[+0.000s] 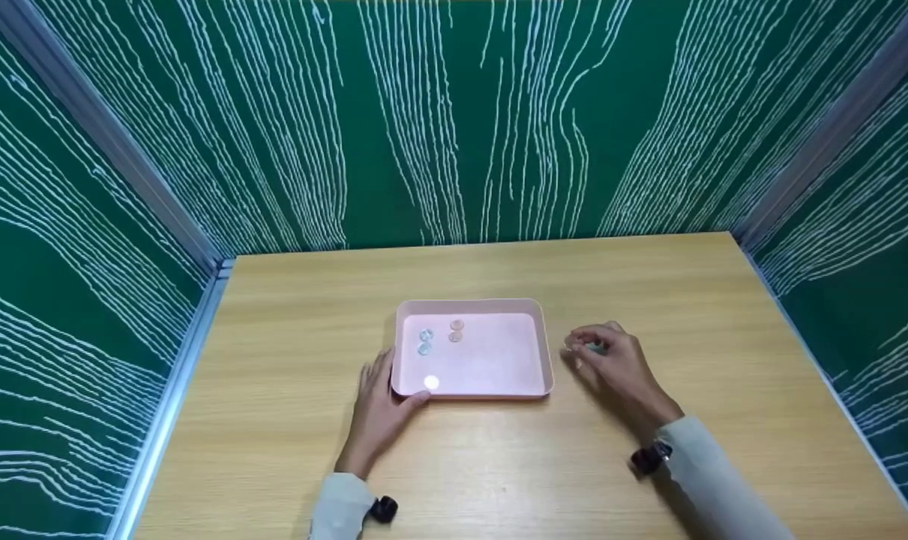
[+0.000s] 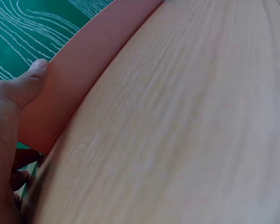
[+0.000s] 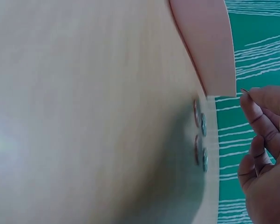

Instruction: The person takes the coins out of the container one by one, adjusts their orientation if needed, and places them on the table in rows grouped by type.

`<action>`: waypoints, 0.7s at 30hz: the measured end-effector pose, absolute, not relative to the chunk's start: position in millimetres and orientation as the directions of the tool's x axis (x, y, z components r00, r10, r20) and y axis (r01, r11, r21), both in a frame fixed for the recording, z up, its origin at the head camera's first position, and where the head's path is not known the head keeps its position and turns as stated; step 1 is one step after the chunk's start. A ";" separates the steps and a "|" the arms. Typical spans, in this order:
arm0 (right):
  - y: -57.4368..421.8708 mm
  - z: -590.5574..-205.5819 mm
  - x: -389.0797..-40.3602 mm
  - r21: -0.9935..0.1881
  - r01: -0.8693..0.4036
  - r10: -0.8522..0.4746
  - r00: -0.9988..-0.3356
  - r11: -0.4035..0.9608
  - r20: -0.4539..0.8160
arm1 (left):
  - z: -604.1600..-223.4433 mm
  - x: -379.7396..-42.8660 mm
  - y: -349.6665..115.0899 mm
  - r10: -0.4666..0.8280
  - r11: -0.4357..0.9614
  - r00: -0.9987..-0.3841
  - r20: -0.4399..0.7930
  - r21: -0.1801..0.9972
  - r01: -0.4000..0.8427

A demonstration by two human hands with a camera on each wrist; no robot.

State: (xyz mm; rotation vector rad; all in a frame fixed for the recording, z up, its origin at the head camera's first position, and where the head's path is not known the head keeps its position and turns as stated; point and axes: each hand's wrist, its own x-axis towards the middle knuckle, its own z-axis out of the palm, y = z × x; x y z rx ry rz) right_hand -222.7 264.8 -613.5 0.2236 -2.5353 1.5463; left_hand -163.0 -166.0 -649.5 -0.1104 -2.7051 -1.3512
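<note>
A shallow pink tray (image 1: 498, 360) lies on the wooden table. In it are two pale blue translucent discs (image 1: 424, 349) at the left and two orange-pink discs (image 1: 456, 337) beside them. My left hand (image 1: 379, 409) holds the tray's near left corner, with the thumb (image 2: 33, 81) against the front wall and the fingers round the left side. Off the tray's right side, my right hand (image 1: 611, 360) pinches a small thin disc (image 3: 244, 91) between thumb and forefinger, seen edge-on. Below that hand, several pinkish and greenish discs (image 3: 205, 159) lie on the table.
The wooden table (image 1: 289, 330) runs back to a green wall (image 1: 483, 150) with white wavy lines. Similar green panels stand at both sides, with metal posts (image 1: 116, 112) in the corners. A bright round spot shows in the tray's near left part.
</note>
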 end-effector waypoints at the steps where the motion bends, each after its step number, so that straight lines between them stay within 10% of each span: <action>1: 267.3 -614.3 -220.2 -0.866 -0.199 -0.033 -0.978 0.459 0.207 | -649.2 -163.0 -165.9 0.015 0.599 -0.990 0.137 0.792 0.118; 21: 311.8 -632.1 -186.0 -0.828 -0.158 0.019 -0.980 0.538 0.199 | -650.2 -161.5 -165.3 0.013 0.592 -0.989 0.148 0.796 0.127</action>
